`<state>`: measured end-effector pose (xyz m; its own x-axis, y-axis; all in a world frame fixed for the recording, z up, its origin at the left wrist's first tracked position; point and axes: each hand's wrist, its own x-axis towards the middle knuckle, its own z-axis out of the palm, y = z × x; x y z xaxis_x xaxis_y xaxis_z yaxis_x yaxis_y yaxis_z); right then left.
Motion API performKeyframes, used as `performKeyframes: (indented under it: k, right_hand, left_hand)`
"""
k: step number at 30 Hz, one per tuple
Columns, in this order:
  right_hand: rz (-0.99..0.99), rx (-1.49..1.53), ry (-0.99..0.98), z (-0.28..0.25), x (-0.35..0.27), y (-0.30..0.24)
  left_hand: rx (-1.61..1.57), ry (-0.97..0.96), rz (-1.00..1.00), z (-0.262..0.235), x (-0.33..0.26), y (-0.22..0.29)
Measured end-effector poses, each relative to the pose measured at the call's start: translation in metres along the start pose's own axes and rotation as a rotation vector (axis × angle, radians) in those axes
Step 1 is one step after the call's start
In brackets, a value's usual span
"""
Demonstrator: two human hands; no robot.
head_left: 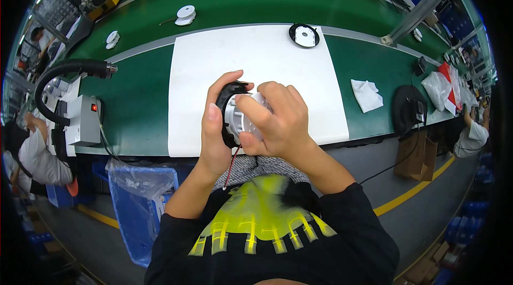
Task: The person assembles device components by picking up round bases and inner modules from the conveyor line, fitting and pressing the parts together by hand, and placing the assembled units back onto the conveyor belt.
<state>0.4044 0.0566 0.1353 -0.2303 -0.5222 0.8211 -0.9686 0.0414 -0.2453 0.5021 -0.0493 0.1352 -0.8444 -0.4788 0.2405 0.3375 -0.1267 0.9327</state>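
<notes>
My left hand (214,130) is wrapped round the outer side of a black ring-shaped housing (228,95), above the near edge of a white sheet (256,60). A ribbed white round part (234,118) sits against the inner side of the housing; whether it is fully seated I cannot tell. From the right, my right hand (280,119) grips the white part, its fingers bent over it and its thumb at the near side. Below them a thin red-and-black wire (231,167) hangs down to a small white plug.
On the sheet's far right lies a black disc with a white face (304,35). A white cloth (366,96) rests to the right. At left stands a grey box (84,120) with a black gooseneck hose (69,66). White round parts (185,15) sit on the green belt. A blue bin (140,215) stands below.
</notes>
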Motion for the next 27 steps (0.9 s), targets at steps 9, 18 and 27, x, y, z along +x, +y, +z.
performKeyframes:
  k: [9, 18, 27]
  right_hand:
    - [-0.11, -0.21, -0.036, -0.011, 0.002, -0.004]
    - [-0.185, 0.287, 0.037, -0.021, 0.014, 0.004]
    - [0.158, 0.31, 0.196, 0.048, 0.007, 0.129]
  left_hand:
    - [-0.034, -0.161, 0.001, 0.004, -0.009, -0.005]
    - [-0.015, -0.353, 0.048, 0.021, 0.002, 0.014]
    - [-0.51, -0.004, -0.429, 0.009, 0.137, -0.061]
